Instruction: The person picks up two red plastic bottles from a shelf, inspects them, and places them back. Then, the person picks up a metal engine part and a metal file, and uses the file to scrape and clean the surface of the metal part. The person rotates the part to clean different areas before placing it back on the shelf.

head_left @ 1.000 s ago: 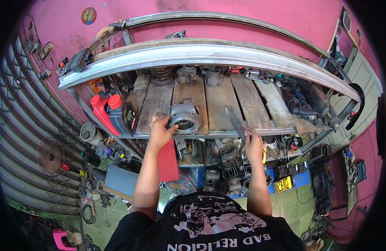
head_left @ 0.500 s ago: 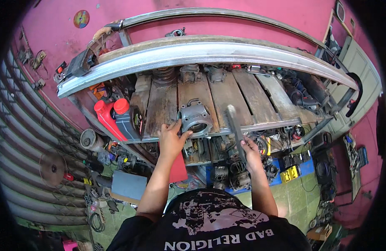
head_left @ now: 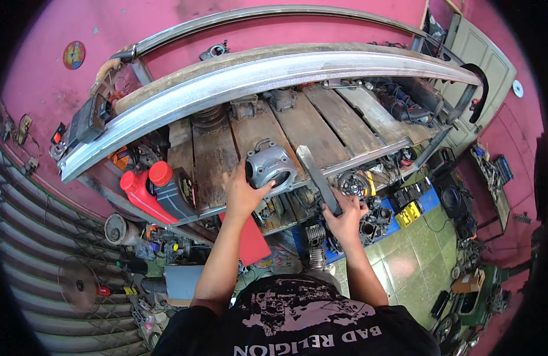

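A grey cast-metal engine part (head_left: 267, 165) with a large round opening stands at the front edge of the wooden-plank shelf (head_left: 321, 127). My left hand (head_left: 245, 191) grips its left side, thumb at the lower rim and fingers behind. In my right hand (head_left: 344, 216) is a long flat grey bar-shaped tool (head_left: 319, 183), held by its lower end. Its pale tip points up and left, close to the engine part's right side but apart from it. Whether the tool is a file or a brush I cannot tell.
Red and dark oil bottles (head_left: 170, 181) stand at the shelf's left end. A metal rail (head_left: 274, 68) crosses above the planks, with more engine parts (head_left: 245, 108) behind. Loose engine parts (head_left: 375, 216) lie lower down near a blue mat, and a fan (head_left: 79, 285) stands at left.
The view has shifted and turned slightly. My right hand has turned the tool, so its broad flat face shows and its tip leans closer to the engine part. My left hand still grips the part.
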{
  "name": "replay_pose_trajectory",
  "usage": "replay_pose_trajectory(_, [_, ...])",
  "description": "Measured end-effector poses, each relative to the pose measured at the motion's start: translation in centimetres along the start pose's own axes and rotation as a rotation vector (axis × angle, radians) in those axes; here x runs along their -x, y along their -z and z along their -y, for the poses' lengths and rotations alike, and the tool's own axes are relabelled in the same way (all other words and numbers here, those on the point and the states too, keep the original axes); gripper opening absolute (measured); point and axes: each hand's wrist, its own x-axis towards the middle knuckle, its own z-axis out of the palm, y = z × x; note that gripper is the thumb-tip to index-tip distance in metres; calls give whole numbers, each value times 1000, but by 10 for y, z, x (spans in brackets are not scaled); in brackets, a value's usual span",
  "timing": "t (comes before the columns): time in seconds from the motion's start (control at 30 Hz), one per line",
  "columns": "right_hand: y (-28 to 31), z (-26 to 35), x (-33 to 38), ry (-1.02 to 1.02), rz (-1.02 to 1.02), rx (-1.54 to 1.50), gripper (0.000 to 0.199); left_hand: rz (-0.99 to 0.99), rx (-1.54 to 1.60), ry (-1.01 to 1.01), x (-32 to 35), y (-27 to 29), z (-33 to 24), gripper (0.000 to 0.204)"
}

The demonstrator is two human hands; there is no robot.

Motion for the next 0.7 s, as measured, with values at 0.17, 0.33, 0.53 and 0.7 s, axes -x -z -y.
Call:
replay_pose_trajectory(0.17, [42, 53, -8, 128, -30, 15, 56, 43, 25, 19, 1, 4, 0, 103])
replay_pose_trajectory(0.33, [75, 102, -35, 327, 111, 135, 48, 119, 189, 93, -11, 10, 7, 100])
replay_pose_trajectory(0.53, [52, 123, -75, 458, 137, 360, 42, 132, 256, 89, -18, 13, 7, 97])
replay_pose_trajectory(0.7, [35, 132, -98, 477, 174, 380, 44, 134, 299, 158, -15, 7, 4, 96])
